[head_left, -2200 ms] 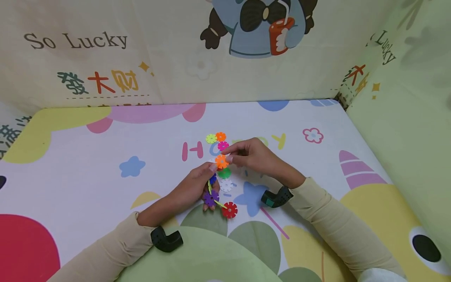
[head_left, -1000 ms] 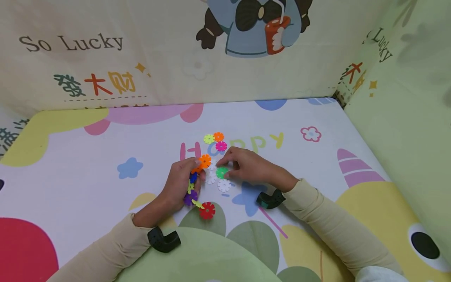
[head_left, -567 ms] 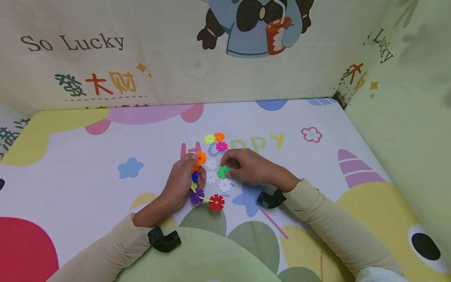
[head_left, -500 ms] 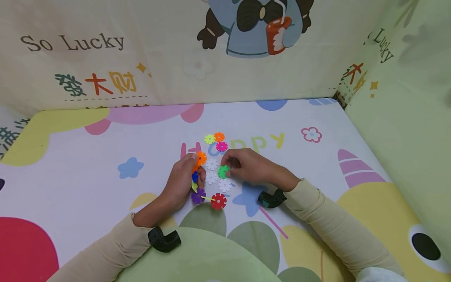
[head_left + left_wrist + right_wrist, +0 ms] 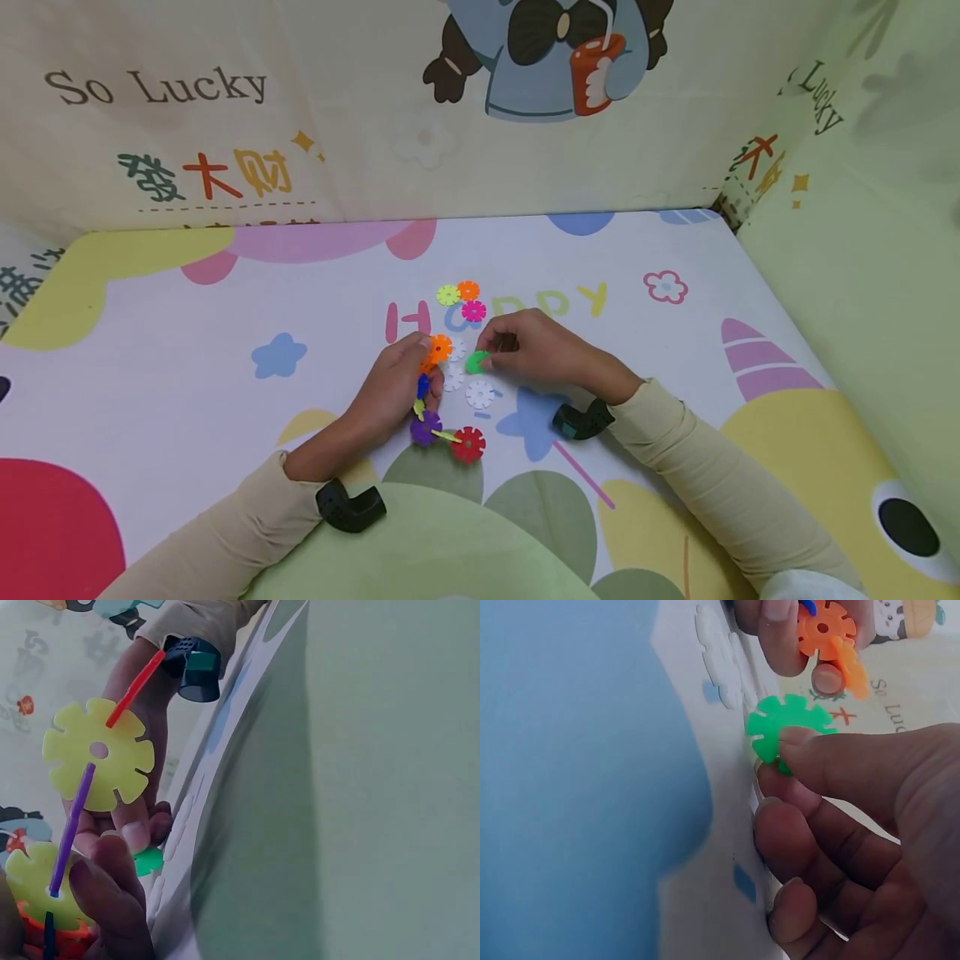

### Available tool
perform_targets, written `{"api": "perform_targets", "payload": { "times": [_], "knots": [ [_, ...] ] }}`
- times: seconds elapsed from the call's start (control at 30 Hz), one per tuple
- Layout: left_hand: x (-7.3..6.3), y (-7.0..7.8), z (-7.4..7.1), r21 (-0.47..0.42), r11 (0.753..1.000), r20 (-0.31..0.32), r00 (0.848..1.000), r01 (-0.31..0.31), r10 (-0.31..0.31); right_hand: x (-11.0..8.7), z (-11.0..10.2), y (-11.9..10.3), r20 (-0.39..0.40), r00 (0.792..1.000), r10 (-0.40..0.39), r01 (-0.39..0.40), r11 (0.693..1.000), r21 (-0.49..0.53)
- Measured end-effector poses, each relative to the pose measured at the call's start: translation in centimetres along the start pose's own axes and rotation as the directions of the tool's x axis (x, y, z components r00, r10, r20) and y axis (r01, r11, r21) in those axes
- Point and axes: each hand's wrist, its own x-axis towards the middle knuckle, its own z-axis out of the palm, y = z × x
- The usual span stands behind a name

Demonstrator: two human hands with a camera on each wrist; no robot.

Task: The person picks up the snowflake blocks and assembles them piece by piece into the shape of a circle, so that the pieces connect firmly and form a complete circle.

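Observation:
My left hand (image 5: 393,379) grips a chain of notched plastic snowflake discs by its upper end, near two orange discs (image 5: 441,348). Below the fingers hang blue, yellow and purple discs (image 5: 426,428), and a red disc (image 5: 468,445) ends the chain. The left wrist view shows two yellow discs (image 5: 97,754) joined by the edge-on purple one. My right hand (image 5: 536,350) pinches a green snowflake disc (image 5: 787,724) between thumb and forefinger. The green disc is apart from the chain, a short way right of the orange discs.
Three white snowflake discs lie on the table between and below the hands, the nearest white disc (image 5: 480,394) being fully visible. Farther back lie a yellow-green disc (image 5: 447,295), an orange disc (image 5: 468,290) and a pink disc (image 5: 473,311). A printed cloth wall (image 5: 360,167) stands behind the table.
My right hand has left the chain's orange disc and taken the green disc off the table. The left hand moved left with the chain, then slightly back right. The green disc has tilted.

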Motion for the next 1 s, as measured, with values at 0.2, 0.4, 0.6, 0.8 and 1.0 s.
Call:
{"api": "perform_targets", "payload": {
  "times": [0.2, 0.4, 0.6, 0.8, 1.0],
  "knots": [
    [-0.1, 0.15, -0.16, 0.045, 0.999, 0.007, 1.0, -0.004, 0.003, 0.1, 0.02, 0.05, -0.055, 0.998, -0.026, 0.027, 1.0, 0.008],
    [0.1, 0.1, -0.19, 0.071, 0.997, 0.029, 0.999, -0.028, 0.026, 0.15, 0.12, 0.01, -0.139, 0.988, -0.069, 0.076, 0.996, 0.046],
    [0.11, -0.04, -0.14, 0.082, 0.996, 0.047, 0.999, -0.031, 0.028, 0.15, 0.24, -0.18, -0.183, 0.979, -0.091, 0.108, 0.99, 0.088],
    [-0.01, 0.08, -0.16, 0.105, 0.994, 0.049, 0.999, -0.028, 0.023, 0.18, 0.33, -0.27, -0.219, 0.97, -0.106, 0.13, 0.987, 0.099],
    [0.0, 0.0, -0.21, 0.114, 0.993, 0.064, 0.997, -0.038, 0.031, 0.25, 0.48, -0.27, -0.212, 0.972, -0.102, 0.137, 0.978, 0.157]
  ]
}}
